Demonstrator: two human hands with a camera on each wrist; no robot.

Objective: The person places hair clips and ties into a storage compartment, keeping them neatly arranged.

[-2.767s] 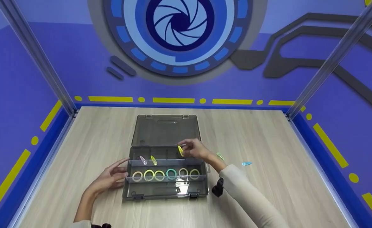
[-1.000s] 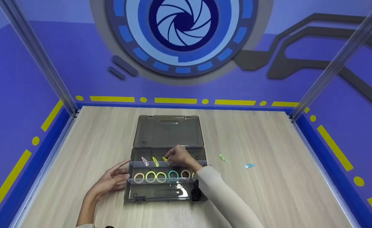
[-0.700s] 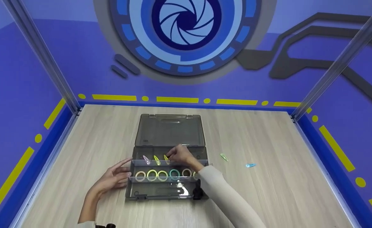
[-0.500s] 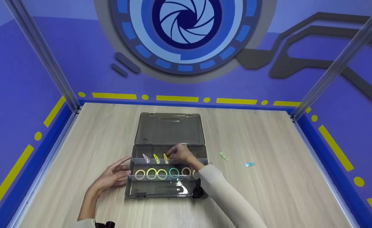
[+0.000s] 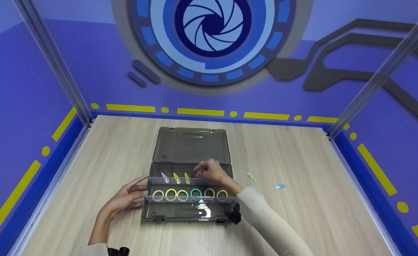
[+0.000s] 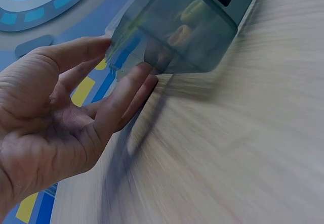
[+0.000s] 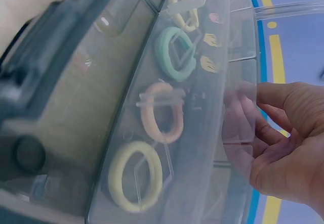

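A smoky see-through organizer box (image 5: pixel 173 210) lies on the table with its lid (image 5: pixel 192 145) folded back. My left hand (image 5: pixel 123 199) rests its fingertips against the box's left end, fingers apart; the left wrist view shows the same touch. Along the back divider, a pink hair clip (image 5: pixel 165 177) and two yellow hair clips, one (image 5: pixel 176 178) beside the other (image 5: pixel 187 178), stand in a row. Just right of them is my right hand (image 5: pixel 212 172), over the back compartment with loosely bent fingers and nothing visible in them. Several hair ties (image 5: pixel 195 194) stand in the middle compartment.
A green hair clip (image 5: pixel 251 176) and a blue hair clip (image 5: pixel 281 186) lie on the table (image 5: pixel 301 153) right of the box. Blue printed walls (image 5: pixel 209 101) with metal corner posts border the table at the back and sides.
My right hand has carried a yellow hair clip leftward, set it beside the other two, let go of it and drawn back to the right. My left hand stays at the box.
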